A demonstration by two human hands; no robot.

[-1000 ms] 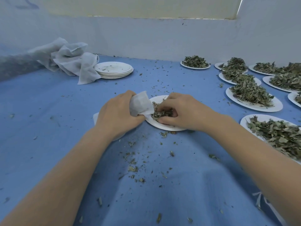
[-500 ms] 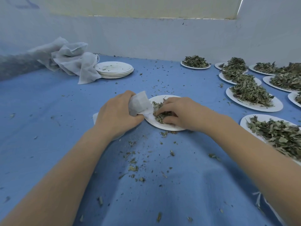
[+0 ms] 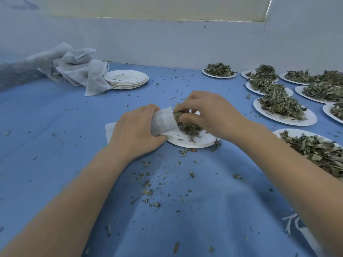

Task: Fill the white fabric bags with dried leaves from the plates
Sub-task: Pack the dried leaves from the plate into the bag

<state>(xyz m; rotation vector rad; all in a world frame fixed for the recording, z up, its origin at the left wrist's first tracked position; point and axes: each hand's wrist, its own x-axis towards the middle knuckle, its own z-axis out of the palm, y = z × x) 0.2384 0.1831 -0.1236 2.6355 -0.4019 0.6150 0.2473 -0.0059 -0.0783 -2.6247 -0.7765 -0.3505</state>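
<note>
Head view: your left hand (image 3: 133, 134) grips the white fabric bag (image 3: 163, 120) at centre, mouth facing 3 o'clock over the plate (image 3: 193, 142). Your right hand (image 3: 209, 115) fingers (image 3: 185, 108) pinch dried leaves (image 3: 187, 127) at the bag's mouth. Heaped plates (image 3: 285, 112) sit at 2 o'clock, stacked plates (image 3: 126, 79) at 11 o'clock on the table (image 3: 55, 136).

Right hand (image 3: 209, 115) on leaves (image 3: 187, 126), left hand (image 3: 133, 132) on bag (image 3: 163, 120)

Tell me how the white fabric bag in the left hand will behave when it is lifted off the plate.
The white fabric bag looks thin and creased where the left hand grips it, so it is probably floppy. It is likely light. Its mouth faces the dried leaves that the right hand pinches, so tilting may spill some.
</note>
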